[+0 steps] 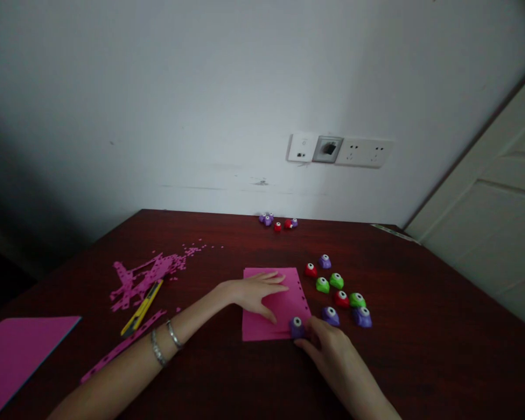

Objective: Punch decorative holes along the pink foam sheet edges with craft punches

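Note:
My left hand (254, 291) lies flat on a pink sheet of paper (284, 309), fingers spread. A row of small dark holes runs along the sheet's right edge. At the lower right corner sits a small purple craft punch (296, 328) with a white one-eye top. My right hand (328, 344) grips it from the right, thumb and fingers closed around its side. Just right of the sheet stand more punches of the same shape, among them a purple one (331, 316), a red one (342, 299) and a green one (322, 284).
Pink paper scraps (129, 286) and tiny punched bits lie at left beside a yellow utility knife (142, 309) and a punched strip (118, 350). A larger pink sheet (26, 356) is at far left. More small one-eyed pieces (277, 227) stand by the wall with sockets (364, 152).

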The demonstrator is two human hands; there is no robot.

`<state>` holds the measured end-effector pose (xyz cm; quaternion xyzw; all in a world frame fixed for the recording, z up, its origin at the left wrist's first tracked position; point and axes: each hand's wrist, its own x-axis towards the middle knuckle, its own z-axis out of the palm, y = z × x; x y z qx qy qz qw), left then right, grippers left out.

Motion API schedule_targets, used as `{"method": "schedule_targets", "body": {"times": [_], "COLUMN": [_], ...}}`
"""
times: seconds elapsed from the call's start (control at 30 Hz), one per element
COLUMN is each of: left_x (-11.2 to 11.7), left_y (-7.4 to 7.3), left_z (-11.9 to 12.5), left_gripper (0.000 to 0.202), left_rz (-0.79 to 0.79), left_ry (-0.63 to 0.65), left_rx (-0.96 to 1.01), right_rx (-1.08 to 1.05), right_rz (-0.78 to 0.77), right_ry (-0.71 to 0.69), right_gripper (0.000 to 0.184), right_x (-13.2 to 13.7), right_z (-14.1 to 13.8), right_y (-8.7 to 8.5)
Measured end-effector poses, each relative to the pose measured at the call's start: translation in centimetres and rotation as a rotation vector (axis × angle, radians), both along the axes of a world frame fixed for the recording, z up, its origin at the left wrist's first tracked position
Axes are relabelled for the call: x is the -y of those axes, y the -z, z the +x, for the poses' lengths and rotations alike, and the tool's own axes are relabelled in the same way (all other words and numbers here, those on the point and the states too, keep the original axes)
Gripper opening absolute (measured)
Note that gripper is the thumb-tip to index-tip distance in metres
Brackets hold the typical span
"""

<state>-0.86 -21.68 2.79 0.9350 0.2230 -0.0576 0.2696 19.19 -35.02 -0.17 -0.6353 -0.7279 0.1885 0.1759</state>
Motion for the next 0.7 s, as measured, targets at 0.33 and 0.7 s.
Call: {"method": "schedule_targets", "body": {"times": [0.33,0.7], "left_x": [0.1,1.1], "left_y": [-0.2,-1.6], "left_z": [0.1,0.6], "left_gripper": [0.087,0.047], "left_rz": [-0.01,-0.076], "left_ry": [0.0,0.028], "left_rx": [-0.008,0.194], "right_rx": [-0.008,-0.176], "right_rz": [0.028,-0.16], "right_ry": [-0.002,0.118], "right_gripper": [0.004,0.013], "right_x": [0.0,-0.3], "right_z": [0.0,0.1], "right_y": [0.4,-0.7]}}
